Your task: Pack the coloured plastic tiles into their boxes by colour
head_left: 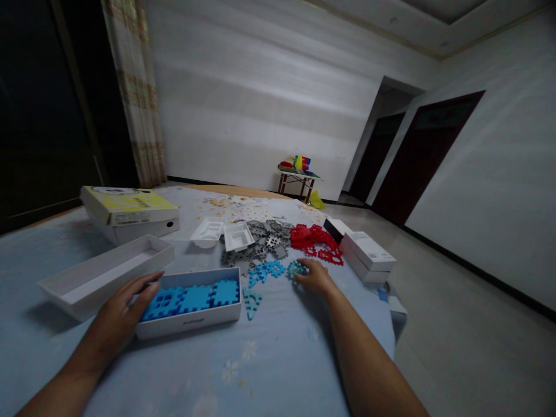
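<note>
My left hand (124, 313) is at the left end of a white box (195, 320), its fingers bent over the rim and gripping it. Blue interlocking plastic pieces (195, 298) with notched edges lie inside this box. My right hand (315, 277) has thumb and fingers closed around a teal notched piece (294, 269) on the tablecloth. Left of it are bright blue pieces (266, 271), and a teal triangular piece (252, 302) lies beside the box's right end.
Grey pieces (263, 240) and red pieces (316, 238) are heaped farther back. White trays (238, 236), a white box lid (108, 269), a yellow-topped box (130, 207) and white boxes (368, 252) stand around. Behind the table is a small stand (297, 174).
</note>
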`<action>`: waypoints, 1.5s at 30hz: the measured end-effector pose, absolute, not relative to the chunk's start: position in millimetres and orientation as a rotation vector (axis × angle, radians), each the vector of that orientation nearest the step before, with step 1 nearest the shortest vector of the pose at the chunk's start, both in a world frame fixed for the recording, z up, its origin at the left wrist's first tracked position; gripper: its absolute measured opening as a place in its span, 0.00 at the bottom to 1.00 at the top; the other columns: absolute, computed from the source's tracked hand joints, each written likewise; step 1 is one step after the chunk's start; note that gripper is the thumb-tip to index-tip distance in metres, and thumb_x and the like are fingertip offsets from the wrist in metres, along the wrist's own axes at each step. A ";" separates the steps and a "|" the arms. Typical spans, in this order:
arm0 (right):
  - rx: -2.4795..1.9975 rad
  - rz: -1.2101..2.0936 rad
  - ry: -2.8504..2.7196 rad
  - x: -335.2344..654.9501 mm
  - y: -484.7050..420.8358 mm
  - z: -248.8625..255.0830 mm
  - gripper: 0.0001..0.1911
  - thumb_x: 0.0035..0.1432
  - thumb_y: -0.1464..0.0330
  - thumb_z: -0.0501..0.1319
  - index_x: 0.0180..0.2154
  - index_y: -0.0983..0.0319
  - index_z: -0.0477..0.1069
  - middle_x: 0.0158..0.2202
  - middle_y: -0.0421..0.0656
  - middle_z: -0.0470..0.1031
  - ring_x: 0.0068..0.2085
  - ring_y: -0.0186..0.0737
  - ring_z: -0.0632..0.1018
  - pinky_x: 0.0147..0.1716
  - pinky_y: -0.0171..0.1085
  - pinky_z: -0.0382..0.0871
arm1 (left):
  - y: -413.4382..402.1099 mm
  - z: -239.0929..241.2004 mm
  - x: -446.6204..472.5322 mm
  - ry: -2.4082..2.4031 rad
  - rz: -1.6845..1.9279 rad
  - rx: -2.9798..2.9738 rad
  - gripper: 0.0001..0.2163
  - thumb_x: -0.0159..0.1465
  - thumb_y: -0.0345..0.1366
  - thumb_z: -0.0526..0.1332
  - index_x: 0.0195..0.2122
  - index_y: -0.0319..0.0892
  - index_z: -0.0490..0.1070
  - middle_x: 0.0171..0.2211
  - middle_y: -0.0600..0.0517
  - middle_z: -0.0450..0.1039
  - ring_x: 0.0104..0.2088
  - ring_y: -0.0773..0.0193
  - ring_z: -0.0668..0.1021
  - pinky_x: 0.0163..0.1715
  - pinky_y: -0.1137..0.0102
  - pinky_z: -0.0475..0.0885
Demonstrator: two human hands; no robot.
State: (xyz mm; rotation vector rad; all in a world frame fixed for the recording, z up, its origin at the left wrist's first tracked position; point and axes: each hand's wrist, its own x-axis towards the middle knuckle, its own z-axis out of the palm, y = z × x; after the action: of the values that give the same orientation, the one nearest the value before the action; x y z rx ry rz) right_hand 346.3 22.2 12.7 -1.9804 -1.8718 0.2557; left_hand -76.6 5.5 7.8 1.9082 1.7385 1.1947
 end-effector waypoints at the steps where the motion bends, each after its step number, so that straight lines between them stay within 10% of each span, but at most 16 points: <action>1: -1.964 0.229 -1.834 344.6 23.3 14.3 0.27 0.47 0.60 0.61 0.51 0.59 0.65 0.49 0.47 0.70 0.52 0.50 0.67 0.49 0.46 0.56 | 6.0 7.7 -76.4 1.736 1.199 1.915 0.25 0.56 0.53 0.49 0.45 0.43 0.70 0.49 0.48 0.70 0.52 0.54 0.69 0.54 0.59 0.60; 45: -1.977 0.319 -1.798 323.2 38.8 5.6 0.39 0.43 0.58 0.63 0.55 0.66 0.59 0.46 0.52 0.71 0.45 0.47 0.73 0.45 0.41 0.64 | 0.1 7.5 -74.0 1.665 1.236 1.917 0.24 0.58 0.52 0.49 0.46 0.42 0.69 0.48 0.48 0.70 0.52 0.56 0.69 0.54 0.64 0.60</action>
State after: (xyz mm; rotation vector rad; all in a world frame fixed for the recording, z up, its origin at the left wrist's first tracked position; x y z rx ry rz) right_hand 323.2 38.8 5.6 -1.9770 -1.7977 0.3185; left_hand -74.0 0.1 7.5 1.9175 1.6648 1.2355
